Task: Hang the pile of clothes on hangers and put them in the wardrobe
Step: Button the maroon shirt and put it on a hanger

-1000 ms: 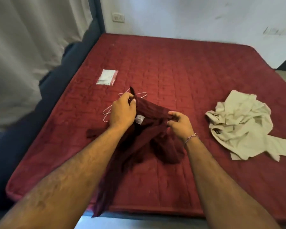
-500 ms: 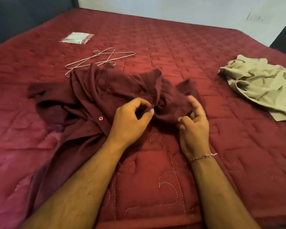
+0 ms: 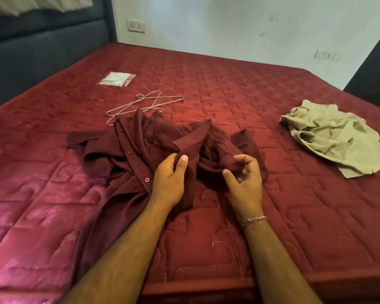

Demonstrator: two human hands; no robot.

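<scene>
A maroon button shirt lies crumpled on the red quilted mattress in front of me. My left hand grips a fold of it near the collar, thumb pressed on top. My right hand hovers at the shirt's right side with loosely curled fingers. Its thumb stands apart and nothing is pinched. A few thin wire hangers lie just beyond the shirt, their near ends tucked under its edge. A beige garment lies bunched at the right.
A clear plastic packet lies farther back on the left. A dark blue headboard runs along the left, and a white wall with a socket stands behind. The mattress's near edge is just below my forearms.
The shirt went from held up above the mattress to lying on it. My right hand has let go of the fabric and opened, while my left keeps its grip.
</scene>
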